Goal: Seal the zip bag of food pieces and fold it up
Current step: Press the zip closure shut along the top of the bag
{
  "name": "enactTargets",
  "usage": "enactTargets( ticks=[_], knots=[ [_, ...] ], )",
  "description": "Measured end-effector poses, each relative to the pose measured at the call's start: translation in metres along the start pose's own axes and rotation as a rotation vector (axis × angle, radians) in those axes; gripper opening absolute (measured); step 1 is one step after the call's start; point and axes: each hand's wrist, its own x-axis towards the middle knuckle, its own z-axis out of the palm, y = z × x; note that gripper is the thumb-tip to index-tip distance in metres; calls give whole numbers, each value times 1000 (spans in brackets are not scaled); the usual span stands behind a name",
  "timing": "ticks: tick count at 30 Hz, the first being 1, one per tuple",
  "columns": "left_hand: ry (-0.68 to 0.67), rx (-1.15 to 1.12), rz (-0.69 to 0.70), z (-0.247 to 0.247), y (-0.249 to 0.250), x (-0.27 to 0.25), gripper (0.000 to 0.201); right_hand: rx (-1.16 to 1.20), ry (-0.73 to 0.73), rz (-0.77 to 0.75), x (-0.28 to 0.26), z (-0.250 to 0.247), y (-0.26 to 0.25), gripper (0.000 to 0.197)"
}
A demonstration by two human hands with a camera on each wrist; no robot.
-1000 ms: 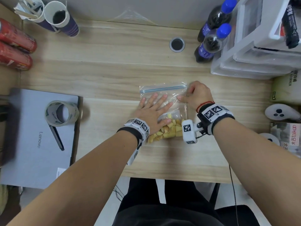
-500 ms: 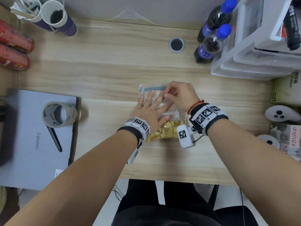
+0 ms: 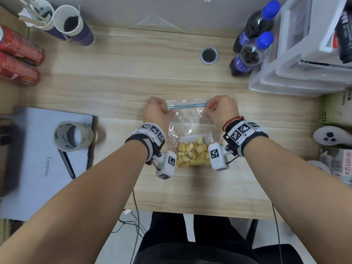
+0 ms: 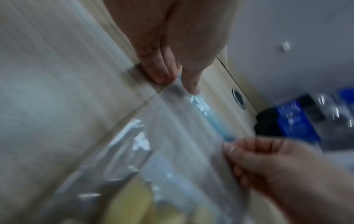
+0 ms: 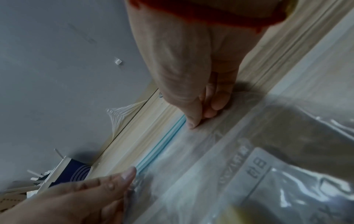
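A clear zip bag lies flat on the wooden table, with yellow food pieces bunched at its near end. Its blue zip strip runs across the far end. My left hand pinches the strip's left end between thumb and fingers. My right hand pinches the right end, thumb on top of the plastic. The strip stretches straight between the two hands. The bag looks flattened above the food.
A grey laptop with a tape roll lies left. Two red cans and paper cups stand far left. Two blue-capped bottles, a small round lid and clear drawers stand far right. A white controller lies at the right edge.
My left hand lifted off the bag's middle and took the left end of the zip strip. My right hand slid back to the strip's right end.
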Motion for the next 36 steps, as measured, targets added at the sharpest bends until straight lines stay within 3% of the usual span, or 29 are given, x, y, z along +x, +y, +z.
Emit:
enactTargets(
  ticks=[3,11,13,15,18,22,28,36],
  knots=[
    [-116,-37,-95,2,2,12,40,-2,14,2,0,3,0,3],
    [-129,-156,-205,-1,-7,19,41,-39,17,-10,-1,7,-3,15],
    [-136,-167,-228,-2,-8,20,32,-45,16,-3,-1,8,-3,16],
    [-119,-155,-229,-1,-7,19,18,-65,8,-20,0,6,-6,16],
    [-91,-119,-195,1,-6,16,17,-101,-5,-136,0,5,-17,14],
    [-89,-122,-164,2,-5,16,17,-56,-102,-353,1,20,-47,34],
    [-103,-256,-120,0,-9,12,20,-205,-219,-344,12,36,-71,12],
    [-98,-322,-95,-3,-11,11,9,-324,-256,-314,11,31,-75,9]
  ],
)
